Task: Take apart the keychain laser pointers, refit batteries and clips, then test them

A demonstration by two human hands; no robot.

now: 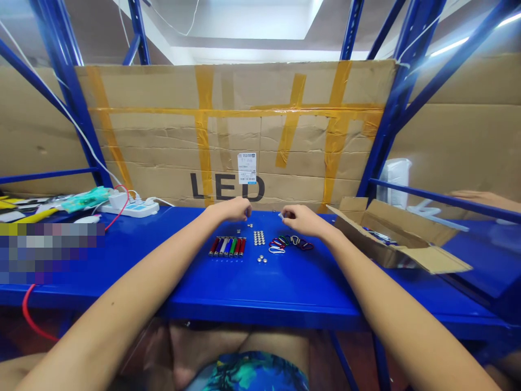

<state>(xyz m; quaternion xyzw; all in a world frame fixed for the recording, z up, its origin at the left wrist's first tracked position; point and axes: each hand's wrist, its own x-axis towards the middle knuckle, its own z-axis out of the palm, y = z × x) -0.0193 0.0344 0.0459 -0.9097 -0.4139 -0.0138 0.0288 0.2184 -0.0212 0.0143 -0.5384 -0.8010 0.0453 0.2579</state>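
Note:
My left hand [235, 208] rests at the back of the blue table [260, 282], fingers curled closed; what they hold is hidden. My right hand [296, 218] is also closed, pinching a small pale piece at its fingertips. Between the hands lie a few tiny silver parts [249, 224]. In front of the left hand sits a row of coloured mini flashlights [228, 246]. A block of small silver button cells [259, 237] lies in the middle, with two or three loose ones [261, 259] nearer me. A pile of coloured carabiner clips [290, 243] lies under the right hand.
An open cardboard box [401, 239] stands at the right. A white power strip [130, 207] with cables and a teal packet [87, 198] lie at the left. A taped cardboard sheet marked LED [228, 136] forms the back wall between blue rack posts.

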